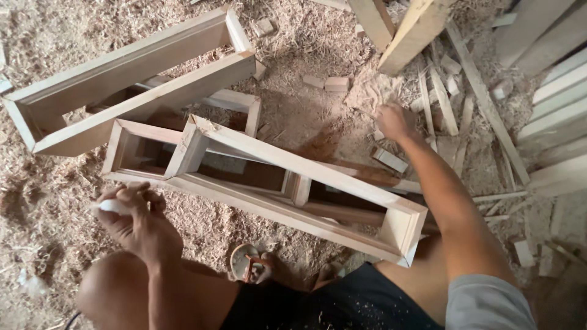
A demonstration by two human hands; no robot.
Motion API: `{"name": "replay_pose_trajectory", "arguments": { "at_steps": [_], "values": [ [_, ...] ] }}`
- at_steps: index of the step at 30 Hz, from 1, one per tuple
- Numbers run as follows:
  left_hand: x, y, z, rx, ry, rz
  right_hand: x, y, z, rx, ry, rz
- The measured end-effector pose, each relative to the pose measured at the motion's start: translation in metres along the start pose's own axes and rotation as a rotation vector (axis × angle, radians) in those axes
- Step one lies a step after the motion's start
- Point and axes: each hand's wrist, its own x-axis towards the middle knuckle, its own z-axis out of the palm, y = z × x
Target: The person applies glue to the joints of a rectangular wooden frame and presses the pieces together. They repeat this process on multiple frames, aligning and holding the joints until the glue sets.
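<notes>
sawdust-covered floor (306, 116) is reached into by the right hand (394, 120), fingers curled down, grasp cannot be told. left hand (137, 220) is clenched on a small white rounded object (111, 206) beside the long pale wooden rectangular frame (293, 183). frame is propped on others and could be knocked loose. frame openings hold nothing but shavings beneath.

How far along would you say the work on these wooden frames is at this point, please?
Done: three long wooden frames lie joined on the sawdust floor. In hand: the left hand grips a small white object; the right hand reaches into the offcuts. Left: cannot tell; bare wood, no finish visible.
</notes>
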Motion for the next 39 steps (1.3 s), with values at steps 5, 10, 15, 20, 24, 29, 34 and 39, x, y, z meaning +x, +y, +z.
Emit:
{"name": "replay_pose_trajectory", "arguments": {
  "at_steps": [5, 10, 15, 20, 24, 29, 34, 39],
  "values": [
    [-0.013, 0.005, -0.007, -0.126, 0.059, -0.135, 0.024, 0.005, 0.014, 0.01, 0.176, -0.095],
    [-0.028, 0.008, -0.002, -0.054, 0.142, -0.134, 0.064, 0.001, 0.009, 0.004, 0.205, 0.191],
    [-0.035, 0.012, 0.005, -0.083, 0.108, -0.134, 0.082, -0.008, 0.013, 0.204, 0.38, 0.231],
    [-0.038, 0.008, -0.008, -0.026, 0.172, -0.139, 0.1, -0.02, 0.009, 0.312, 0.455, 0.268],
    [-0.039, -0.009, -0.018, -0.181, 0.101, -0.089, 0.099, -0.03, 0.01, 0.351, 0.511, 0.304],
    [-0.043, -0.023, -0.017, -0.034, 0.169, -0.038, 0.083, -0.034, 0.018, 0.422, 0.485, 0.286],
    [-0.043, -0.02, -0.009, 0.082, 0.129, -0.014, 0.069, -0.041, 0.013, 0.558, 0.399, 0.223],
    [-0.037, -0.019, -0.002, 0.056, 0.101, 0.0, 0.044, -0.095, -0.029, 0.781, 0.309, 0.043]
  ]
}}
